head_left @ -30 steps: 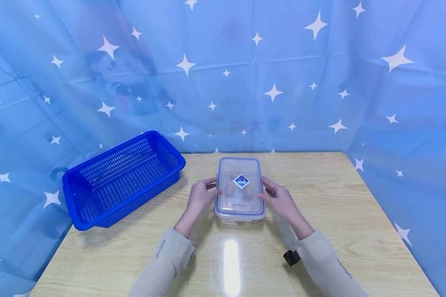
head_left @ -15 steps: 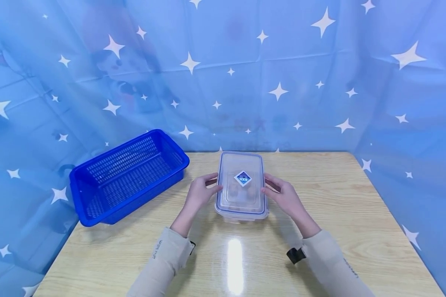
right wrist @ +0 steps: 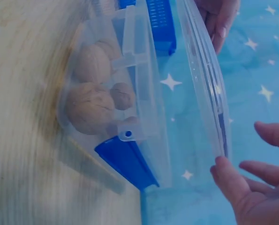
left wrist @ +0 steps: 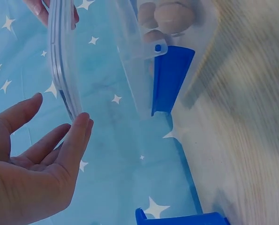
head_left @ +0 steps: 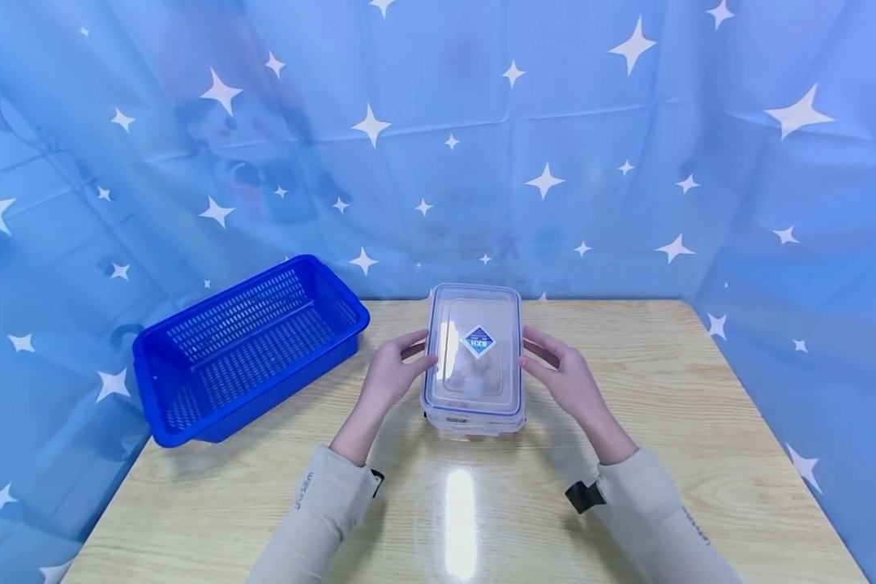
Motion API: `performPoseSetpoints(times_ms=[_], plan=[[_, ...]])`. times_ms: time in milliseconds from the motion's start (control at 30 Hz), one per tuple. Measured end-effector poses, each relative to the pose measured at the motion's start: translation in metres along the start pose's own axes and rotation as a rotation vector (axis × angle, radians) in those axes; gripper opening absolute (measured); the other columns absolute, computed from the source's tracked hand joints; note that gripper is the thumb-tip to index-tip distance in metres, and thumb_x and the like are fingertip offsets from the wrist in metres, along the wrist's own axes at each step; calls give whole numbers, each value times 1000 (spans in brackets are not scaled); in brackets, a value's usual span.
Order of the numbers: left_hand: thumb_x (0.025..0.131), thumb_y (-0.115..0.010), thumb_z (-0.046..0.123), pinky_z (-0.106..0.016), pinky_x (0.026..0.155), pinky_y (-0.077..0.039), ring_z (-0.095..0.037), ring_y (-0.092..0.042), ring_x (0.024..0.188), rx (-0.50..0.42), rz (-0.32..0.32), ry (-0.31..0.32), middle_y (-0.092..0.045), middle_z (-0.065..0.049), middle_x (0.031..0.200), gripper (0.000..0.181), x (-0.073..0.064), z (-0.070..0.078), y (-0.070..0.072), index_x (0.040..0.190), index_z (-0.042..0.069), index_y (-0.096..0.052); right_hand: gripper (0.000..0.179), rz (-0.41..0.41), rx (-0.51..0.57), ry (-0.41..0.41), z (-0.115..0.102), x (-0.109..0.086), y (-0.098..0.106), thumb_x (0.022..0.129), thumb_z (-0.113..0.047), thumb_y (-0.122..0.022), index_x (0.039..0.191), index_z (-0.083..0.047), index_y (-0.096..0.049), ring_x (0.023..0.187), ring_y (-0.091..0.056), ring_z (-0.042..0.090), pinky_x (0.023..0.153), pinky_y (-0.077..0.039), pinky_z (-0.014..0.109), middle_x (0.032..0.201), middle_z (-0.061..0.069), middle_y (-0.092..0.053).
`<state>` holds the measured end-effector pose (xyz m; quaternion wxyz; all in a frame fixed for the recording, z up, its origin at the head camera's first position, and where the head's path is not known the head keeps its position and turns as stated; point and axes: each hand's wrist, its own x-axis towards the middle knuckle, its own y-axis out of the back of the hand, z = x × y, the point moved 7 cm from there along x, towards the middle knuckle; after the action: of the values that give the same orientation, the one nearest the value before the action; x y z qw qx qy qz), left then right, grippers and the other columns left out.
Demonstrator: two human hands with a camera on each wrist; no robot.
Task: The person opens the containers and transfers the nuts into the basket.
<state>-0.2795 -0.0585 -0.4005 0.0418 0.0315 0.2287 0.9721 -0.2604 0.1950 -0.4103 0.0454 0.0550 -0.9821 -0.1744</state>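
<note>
A clear plastic lid (head_left: pixel 478 381) with a blue seal and a diamond-shaped sticker is held level above a clear food container (head_left: pixel 467 427). The left hand (head_left: pixel 394 373) and right hand (head_left: pixel 565 377) hold its opposite long sides. Both wrist views show a gap between lid and container. Fingertips of the left hand (left wrist: pixel 45 164) support the lid's edge (left wrist: pixel 62 61), its thumb on the upper side. The right hand (right wrist: pixel 256 192) does likewise across from it. Inside the container, brown walnuts (right wrist: pixel 90 108) show. A blue clip (right wrist: pixel 127 161) hangs open at the container's side.
A blue perforated basket (head_left: pixel 248 349) stands on the left of the wooden table (head_left: pixel 672 381), close to the back edge. Behind the table hangs a blue curtain (head_left: pixel 438 162) with white stars.
The lid has risen off the container and moved slightly up and away in the head view, both hands moving with it. The basket has stayed in place; the head view has shifted slightly.
</note>
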Motion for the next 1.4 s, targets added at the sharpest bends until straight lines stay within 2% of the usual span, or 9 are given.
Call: performPoseSetpoints(times_ms=[167, 367, 467, 633, 733, 867, 1067, 1300, 1400], plan=[[93, -70, 15, -46, 101, -53, -34, -61, 126, -21, 1, 2, -60, -17, 141, 47, 1, 4, 0, 138, 4, -58, 55, 14, 6, 13, -4, 1, 4, 101, -16, -59, 149, 2, -40, 140, -45, 40, 110, -43, 46, 154, 22, -43], [94, -68, 12, -49, 105, -51, -37, -58, 129, -98, -3, -69, -56, -19, 144, 51, 4, 15, 1, 141, 1, -53, 53, 43, -1, 58, -6, 5, 10, 101, -14, -58, 149, 0, -41, 139, -48, 39, 108, -46, 43, 153, 20, -45], [95, -67, 12, -50, 108, -48, -37, -56, 132, -124, -2, -98, -54, -19, 146, 52, 4, 20, 1, 143, 1, -51, 53, 54, 14, 74, -9, 6, 11, 101, -14, -58, 150, -1, -41, 139, -47, 38, 106, -49, 34, 154, 19, -44], [96, -66, 17, -50, 111, -45, -34, -50, 138, -96, 1, -118, -51, -17, 150, 57, 1, 26, 1, 147, 4, -46, 54, 71, 75, 72, -13, 5, 12, 101, -13, -58, 151, -1, -39, 141, -45, 39, 97, -48, 10, 155, 20, -42], [97, -65, 17, -51, 110, -45, -35, -46, 141, -116, -7, -135, -47, -18, 152, 59, -1, 30, 0, 150, 4, -42, 54, 94, 118, 96, -15, 4, 12, 100, -8, -57, 150, 2, -38, 140, -45, 41, 93, -46, 4, 154, 22, -43], [99, -63, 19, -51, 114, -41, -35, -45, 142, -151, -1, -156, -45, -17, 154, 60, -3, 32, 0, 151, 5, -39, 53, 127, 155, 125, -18, 4, 12, 100, -4, -57, 149, 4, -39, 139, -45, 42, 93, -47, 5, 152, 24, -44], [101, -59, 18, -50, 118, -35, -32, -42, 145, -212, 21, -177, -43, -13, 157, 57, -7, 35, 1, 152, 7, -39, 56, 142, 230, 121, -22, -2, 12, 101, -10, -56, 152, 1, -34, 142, -43, 38, 94, -48, 8, 152, 23, -42], [101, -58, 12, -50, 117, -37, -34, -40, 146, -276, 48, -227, -43, -16, 156, 52, -10, 39, 3, 149, 4, -43, 53, 143, 368, 138, -25, -9, 13, 104, -17, -52, 152, 1, -36, 131, -55, 6, 100, -50, 18, 152, 23, -41], [101, -58, 12, -50, 118, -35, -35, -37, 147, -306, 58, -242, -41, -18, 156, 52, -12, 40, 4, 149, 2, -42, 50, 140, 400, 157, -28, -12, 13, 106, -20, -49, 149, 4, -39, 129, -56, 5, 103, -49, 23, 152, 22, -43]])
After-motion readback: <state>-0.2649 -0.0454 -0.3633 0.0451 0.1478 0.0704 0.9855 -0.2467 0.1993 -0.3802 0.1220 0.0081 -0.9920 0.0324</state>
